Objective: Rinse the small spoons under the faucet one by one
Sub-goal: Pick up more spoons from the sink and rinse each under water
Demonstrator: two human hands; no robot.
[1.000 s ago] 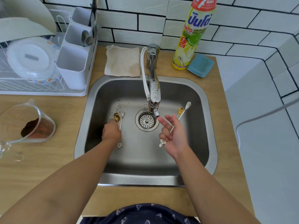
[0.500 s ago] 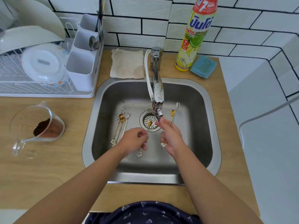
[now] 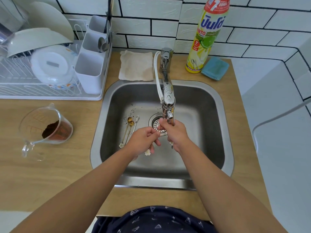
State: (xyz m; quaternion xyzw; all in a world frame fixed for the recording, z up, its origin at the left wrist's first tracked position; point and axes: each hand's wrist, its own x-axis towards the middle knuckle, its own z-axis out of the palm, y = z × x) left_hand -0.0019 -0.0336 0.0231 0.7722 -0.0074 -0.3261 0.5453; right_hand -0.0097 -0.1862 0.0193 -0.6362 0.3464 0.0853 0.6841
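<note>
Centre frame: left hand (image 3: pixel 144 140) pinches one spoon (image 3: pixel 148 151), its long axis running up-right toward faucet (image 3: pixel 168 105); right hand (image 3: pixel 176 133), nearer the spout, grips other spoons (image 3: pixel 171 144).

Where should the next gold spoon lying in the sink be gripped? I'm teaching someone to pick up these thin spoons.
Probably pinch the gold spoon mid-stem from above with the left hand: it lies flat on the sink floor, its flower end nearest you and bowl pointing away.
</note>
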